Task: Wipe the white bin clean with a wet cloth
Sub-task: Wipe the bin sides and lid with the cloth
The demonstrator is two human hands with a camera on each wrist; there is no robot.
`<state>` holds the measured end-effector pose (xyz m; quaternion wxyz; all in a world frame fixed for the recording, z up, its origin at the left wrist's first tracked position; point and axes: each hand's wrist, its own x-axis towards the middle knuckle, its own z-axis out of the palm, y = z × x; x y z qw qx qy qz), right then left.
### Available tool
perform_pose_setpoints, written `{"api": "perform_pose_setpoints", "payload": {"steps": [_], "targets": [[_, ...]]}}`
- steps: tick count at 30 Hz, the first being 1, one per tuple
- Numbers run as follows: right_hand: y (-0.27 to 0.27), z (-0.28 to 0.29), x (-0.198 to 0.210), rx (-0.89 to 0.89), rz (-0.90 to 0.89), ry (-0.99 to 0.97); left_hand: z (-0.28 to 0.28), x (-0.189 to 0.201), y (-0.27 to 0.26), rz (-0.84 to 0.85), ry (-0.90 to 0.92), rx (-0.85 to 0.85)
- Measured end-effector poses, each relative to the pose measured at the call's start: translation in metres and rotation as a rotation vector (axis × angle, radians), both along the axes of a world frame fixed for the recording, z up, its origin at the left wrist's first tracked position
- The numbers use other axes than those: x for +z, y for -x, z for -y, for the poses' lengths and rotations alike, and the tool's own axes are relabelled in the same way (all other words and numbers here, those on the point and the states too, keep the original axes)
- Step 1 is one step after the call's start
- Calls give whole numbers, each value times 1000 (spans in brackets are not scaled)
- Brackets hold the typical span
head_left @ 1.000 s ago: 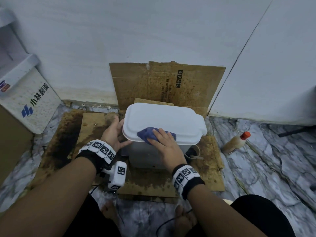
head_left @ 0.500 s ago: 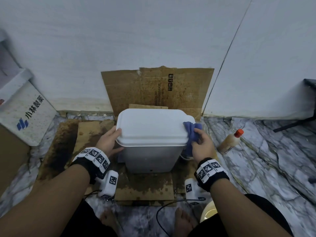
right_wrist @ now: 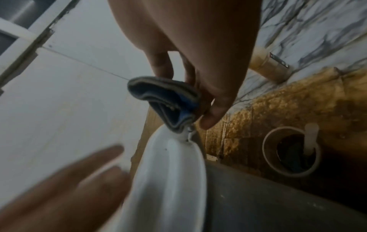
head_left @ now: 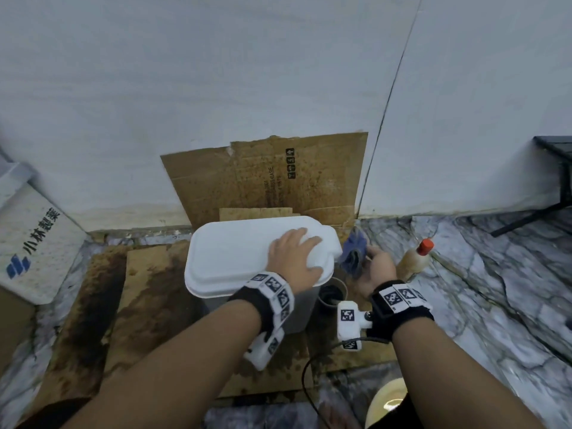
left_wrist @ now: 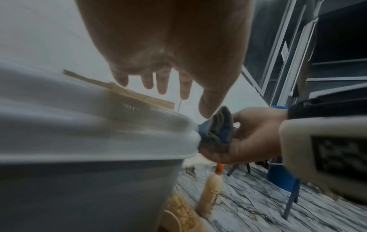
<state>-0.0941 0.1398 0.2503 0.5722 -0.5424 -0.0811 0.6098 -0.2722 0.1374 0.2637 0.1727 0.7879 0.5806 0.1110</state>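
The white bin point(head_left: 235, 258) stands on stained cardboard with its lid shut. My left hand point(head_left: 309, 253) lies flat on the right part of the lid, fingers straight; the left wrist view shows those fingers point(left_wrist: 163, 84) spread above the lid point(left_wrist: 99, 125). My right hand point(head_left: 368, 261) pinches a bunched blue cloth point(head_left: 354, 255) against the lid's right end. In the right wrist view the cloth point(right_wrist: 164, 100) touches the tip of the lid point(right_wrist: 172, 172), held between thumb and fingers point(right_wrist: 214, 113).
A bottle with an orange cap point(head_left: 414, 258) lies on the marble floor just right of my right hand. A cup point(head_left: 332, 294) stands by the bin's right side. Cardboard point(head_left: 266, 178) leans on the wall behind. A white printed box point(head_left: 37, 243) is at left, a black stand point(head_left: 557, 187) at far right.
The cloth went from the lid's front top to its right end. My left hand left the bin's left side and now lies on the lid's right part.
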Motion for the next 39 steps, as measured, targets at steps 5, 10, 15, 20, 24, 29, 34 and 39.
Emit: {"api": "perform_pose_setpoints", "payload": {"steps": [5,10,15,20,24,29,34,39], "targets": [[13,-14,-14,119,131,-117,-8,-18,-25,-107,62,9],[24,-17,-13,107,205,-130,-8,-10,-10,-71,0,77],[53,-12,10,209,67,-214,-11,12,13,-19,-125,202],[87,1,22,330,-139,-228,-1,14,65,-33,-147,264],[111,8,30,390,-197,-197,9,23,114,11,-142,282],[140,5,19,304,-132,-108,18,28,171,174,-120,348],[170,6,4,274,38,-88,24,20,216,320,-171,365],[216,14,3,322,308,-214,27,10,237,434,-197,380]]}}
